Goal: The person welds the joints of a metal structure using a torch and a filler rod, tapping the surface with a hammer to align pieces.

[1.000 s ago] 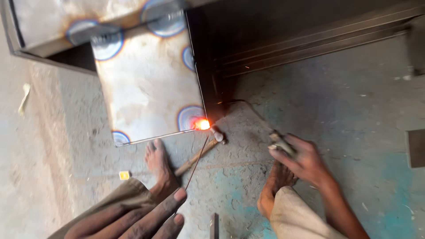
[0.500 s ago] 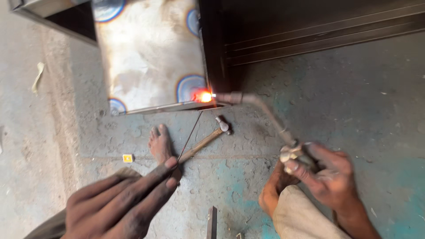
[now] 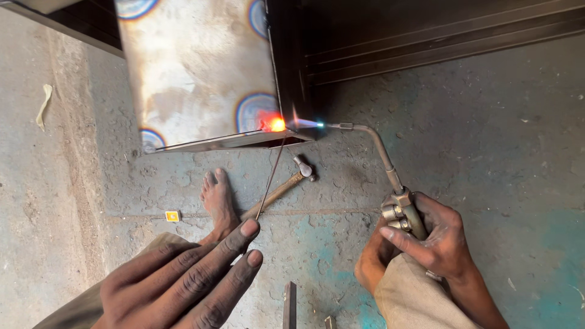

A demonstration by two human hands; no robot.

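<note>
1. Dusty grey concrete floor (image 3: 499, 122), stained teal, carries everything.
2. Nearest, the left hand (image 3: 183, 283) pinches a thin wire filler rod (image 3: 271, 176) between its fingertips (image 3: 248, 228), other fingers stretched out.
3. The right hand (image 3: 436, 240) has its fingers wrapped around a brass torch (image 3: 390, 176) with a curved neck.
4. A wooden-handled hammer (image 3: 283, 187) lies beside a bare foot (image 3: 218, 201).
5. Farther off, the flame meets the mottled steel sheet (image 3: 195, 67); its lower right corner glows orange.

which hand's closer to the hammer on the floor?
Left. The left hand, pinching the thin rod, sits just below the hammer handle; the right hand holds the torch off to its right.
</note>
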